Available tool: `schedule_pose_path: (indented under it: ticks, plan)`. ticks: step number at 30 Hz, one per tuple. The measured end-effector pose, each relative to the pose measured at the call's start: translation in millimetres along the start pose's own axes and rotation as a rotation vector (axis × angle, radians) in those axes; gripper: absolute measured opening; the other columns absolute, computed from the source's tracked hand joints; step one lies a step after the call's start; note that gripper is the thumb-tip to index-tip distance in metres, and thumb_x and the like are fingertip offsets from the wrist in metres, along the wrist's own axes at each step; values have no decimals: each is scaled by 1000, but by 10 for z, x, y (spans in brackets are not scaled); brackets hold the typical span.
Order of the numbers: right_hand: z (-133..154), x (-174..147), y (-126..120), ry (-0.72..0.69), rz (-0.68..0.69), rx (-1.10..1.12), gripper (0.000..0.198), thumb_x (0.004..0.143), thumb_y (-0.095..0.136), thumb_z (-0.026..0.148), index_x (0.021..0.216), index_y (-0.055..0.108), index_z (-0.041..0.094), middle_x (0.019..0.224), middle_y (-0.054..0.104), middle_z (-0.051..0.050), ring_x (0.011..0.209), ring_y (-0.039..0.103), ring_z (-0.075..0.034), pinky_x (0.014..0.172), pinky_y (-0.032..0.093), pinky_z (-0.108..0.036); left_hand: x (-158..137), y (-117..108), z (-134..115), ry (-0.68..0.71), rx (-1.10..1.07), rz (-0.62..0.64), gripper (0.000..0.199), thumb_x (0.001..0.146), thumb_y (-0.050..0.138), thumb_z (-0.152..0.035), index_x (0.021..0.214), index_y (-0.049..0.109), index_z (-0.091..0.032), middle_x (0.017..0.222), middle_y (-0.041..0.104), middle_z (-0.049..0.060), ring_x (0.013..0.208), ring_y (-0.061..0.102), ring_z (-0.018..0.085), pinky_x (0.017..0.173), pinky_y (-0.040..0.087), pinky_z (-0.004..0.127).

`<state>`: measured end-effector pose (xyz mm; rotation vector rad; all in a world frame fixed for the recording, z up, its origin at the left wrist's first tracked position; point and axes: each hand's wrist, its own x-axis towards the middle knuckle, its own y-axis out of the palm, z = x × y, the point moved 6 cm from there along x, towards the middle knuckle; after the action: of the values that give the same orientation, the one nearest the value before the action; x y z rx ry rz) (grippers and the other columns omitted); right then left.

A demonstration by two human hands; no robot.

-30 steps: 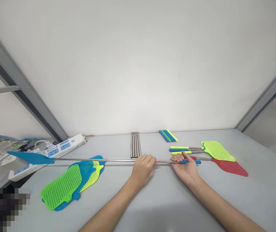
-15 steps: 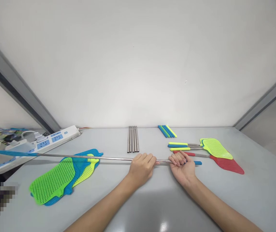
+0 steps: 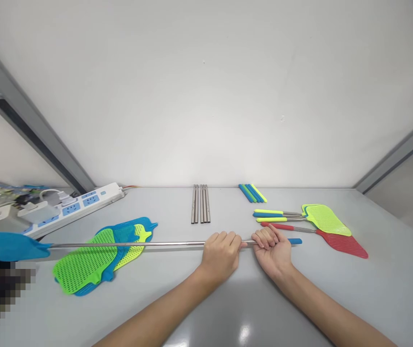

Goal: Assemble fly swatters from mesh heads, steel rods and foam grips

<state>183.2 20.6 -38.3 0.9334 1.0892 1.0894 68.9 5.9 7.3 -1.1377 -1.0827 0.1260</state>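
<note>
A blue fly swatter (image 3: 126, 244) with its metal telescopic rod drawn out long lies level across my view, its blue paddle at the far left. My left hand (image 3: 222, 255) is wrapped round the rod near the middle. My right hand (image 3: 273, 250), palm turned up, has its fingers closed round the handle end, and the blue grip tip sticks out to its right. Behind my right hand lie finished swatters: a red swatter (image 3: 343, 243) and several with yellow or blue grips, topped by a yellow swatter (image 3: 327, 220).
Loose green, blue and yellow swatter paddles (image 3: 83, 262) overlap at left under the rod. Several metal rods (image 3: 201, 205) and coloured grips (image 3: 252, 193) lie by the wall. A white power strip (image 3: 98, 198) with plugs stands at the left edge of the grey table (image 3: 271, 313).
The swatter's paddle has turned from nearly edge-on to show more of its flat face and dropped slightly. My left hand has shifted a little to the right; my right hand stays about where it was.
</note>
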Motion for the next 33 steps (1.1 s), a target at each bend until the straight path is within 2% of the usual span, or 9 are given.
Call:
schedule_pose_path:
  ticks: [14, 22, 33]
  plan:
    - [-14, 35, 7, -3, 78, -101, 37, 74, 44, 16, 50, 17, 18, 42, 20, 7, 38, 25, -7, 41, 31, -21, 14, 50, 7, -4, -54, 51, 23, 82, 40, -24, 62, 48, -18, 58, 51, -1, 56, 44, 11, 53, 24, 27]
    - [-48, 60, -6, -24, 109, -202, 34, 75, 45, 22, 49, 23, 18, 45, 22, 6, 42, 31, -7, 44, 33, -22, 9, 61, -3, -17, -41, 85, 22, 83, 39, -26, 65, 49, -19, 60, 52, 0, 58, 45, 12, 54, 26, 28]
    - [-84, 52, -15, -12, 117, -139, 36, 74, 47, 24, 48, 22, 17, 44, 22, 6, 42, 30, -7, 43, 32, -20, -22, 66, -41, 21, -11, 56, 22, 83, 38, -25, 65, 48, -18, 61, 52, -1, 59, 45, 12, 54, 26, 28]
